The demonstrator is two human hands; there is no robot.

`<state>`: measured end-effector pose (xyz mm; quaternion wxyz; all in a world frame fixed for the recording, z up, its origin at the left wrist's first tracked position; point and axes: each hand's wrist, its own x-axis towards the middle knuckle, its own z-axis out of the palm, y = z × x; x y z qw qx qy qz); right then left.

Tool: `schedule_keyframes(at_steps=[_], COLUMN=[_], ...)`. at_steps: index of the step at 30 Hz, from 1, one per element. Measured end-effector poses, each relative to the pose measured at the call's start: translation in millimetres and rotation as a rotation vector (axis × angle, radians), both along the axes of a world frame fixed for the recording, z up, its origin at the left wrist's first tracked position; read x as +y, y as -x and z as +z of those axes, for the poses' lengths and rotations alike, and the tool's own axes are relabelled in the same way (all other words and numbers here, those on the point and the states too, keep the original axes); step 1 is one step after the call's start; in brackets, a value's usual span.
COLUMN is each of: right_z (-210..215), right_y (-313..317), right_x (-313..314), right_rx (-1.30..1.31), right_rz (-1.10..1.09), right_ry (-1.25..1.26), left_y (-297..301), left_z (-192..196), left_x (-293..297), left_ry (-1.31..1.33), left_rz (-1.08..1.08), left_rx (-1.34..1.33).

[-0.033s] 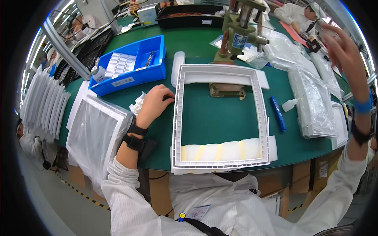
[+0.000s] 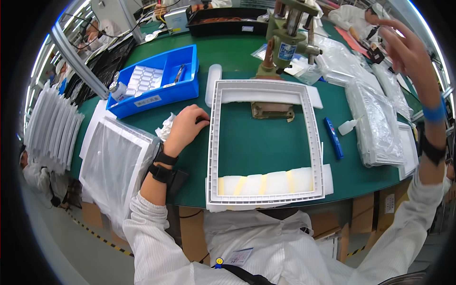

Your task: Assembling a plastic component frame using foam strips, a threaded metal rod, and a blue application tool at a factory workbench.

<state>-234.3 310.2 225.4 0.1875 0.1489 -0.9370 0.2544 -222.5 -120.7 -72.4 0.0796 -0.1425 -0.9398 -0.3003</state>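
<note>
A white rectangular plastic frame (image 2: 214, 142) lies before me, its near and far sides resting on white foam strips (image 2: 256, 183). Just left of the frame, my left hand (image 2: 187, 124) rests by the green table with fingers curled together. Something dark shows at its fingertips, too small to make out. A crumpled white tissue (image 2: 166, 126) is beside that wrist. My right hand (image 2: 406, 52) is raised at the far right, above the bagged parts, its fingers apart and nothing visible in them. The frame's far side lies in front of a green bench press (image 2: 287, 47).
A blue divided bin (image 2: 190, 87) holds white pieces and a small tool. Left stand a bagged frame (image 2: 114, 161) and a stack of white panels (image 2: 52, 126). On the right lie a blue pen-like tool (image 2: 334, 137), a small white bottle (image 2: 347, 127) and bagged frames (image 2: 373, 123).
My right hand has shifted slightly up and left, its fingers still apart. The left hand and the white frame keep their places; the whole view has shifted a little.
</note>
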Motion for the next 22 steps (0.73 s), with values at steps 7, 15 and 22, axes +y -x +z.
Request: schedule_keyframes(at_steps=[7, 15, 22], right_z=[-27.5, -127.3, -451.5], right_y=[21.3, -124.3, -314.6], right_x=[-49.4, 30.1, 113.8], right_rx=[0.119, -1.037, -1.168], right_rz=[0.100, 0.650, -0.091], right_ry=[-0.084, -0.445, 0.022], left_y=[10.2, 13.6, 8.3], left_z=[-16.3, 0.9, 1.5], left_x=[-8.6, -23.0, -12.0], left_ry=[-0.185, -0.179, -0.268], left_rz=[0.002, 0.121, 0.044], left_rx=[0.065, 0.089, 0.101])
